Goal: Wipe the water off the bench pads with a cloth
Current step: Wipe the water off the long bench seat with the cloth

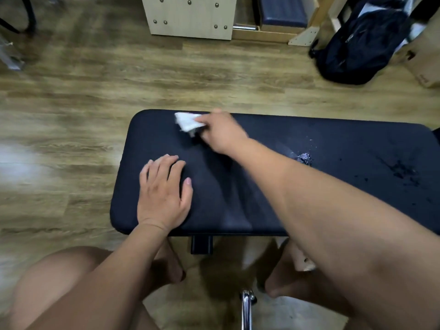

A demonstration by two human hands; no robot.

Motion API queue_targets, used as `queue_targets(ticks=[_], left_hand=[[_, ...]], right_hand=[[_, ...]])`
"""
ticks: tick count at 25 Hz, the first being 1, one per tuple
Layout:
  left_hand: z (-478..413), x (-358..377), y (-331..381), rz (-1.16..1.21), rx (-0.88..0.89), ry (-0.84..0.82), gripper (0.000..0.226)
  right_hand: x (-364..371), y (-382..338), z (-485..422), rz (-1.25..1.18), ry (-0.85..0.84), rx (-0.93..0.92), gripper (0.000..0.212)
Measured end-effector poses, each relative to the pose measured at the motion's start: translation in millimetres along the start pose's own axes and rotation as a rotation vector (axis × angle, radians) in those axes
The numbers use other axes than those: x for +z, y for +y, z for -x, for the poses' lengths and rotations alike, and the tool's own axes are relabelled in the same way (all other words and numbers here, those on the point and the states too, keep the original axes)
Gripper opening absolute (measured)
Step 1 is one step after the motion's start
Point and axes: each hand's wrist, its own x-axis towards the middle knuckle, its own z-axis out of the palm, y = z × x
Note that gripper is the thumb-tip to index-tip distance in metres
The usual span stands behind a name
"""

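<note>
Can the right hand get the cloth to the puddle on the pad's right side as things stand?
Probably yes: the right hand grips the cloth at the bench pad's far edge, and the puddle lies on bare pad with nothing between them.

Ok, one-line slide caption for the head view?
Right hand holds a cloth at the far edge of the bench pad; left hand rests flat; water lies rightward.

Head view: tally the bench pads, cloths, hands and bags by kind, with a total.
Black padded bench pad: 1
White crumpled cloth: 1
Bare hands: 2, left hand flat on the pad, right hand gripping the cloth
Dark fabric backpack: 1
Total: 5
</note>
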Motion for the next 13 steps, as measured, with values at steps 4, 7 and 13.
queue_targets(ticks=[4, 7, 13], left_hand=[[0.8, 2.2, 0.9, -0.011, 0.015, -0.014, 0.039], [3.2, 4.4, -0.6, -0.054, 0.015, 0.033, 0.037], [8.5, -5.1, -10.4, 0.187, -0.214, 0.278, 0.038]], right_hand=[[-75.3, 125.8, 59.8, 0.109, 0.153, 0.476, 0.035], [-81.3, 126.4, 59.8, 0.136, 0.176, 0.583, 0.036], [41.2, -76.8, 5.5, 0.064, -0.087, 0.166, 0.032]])
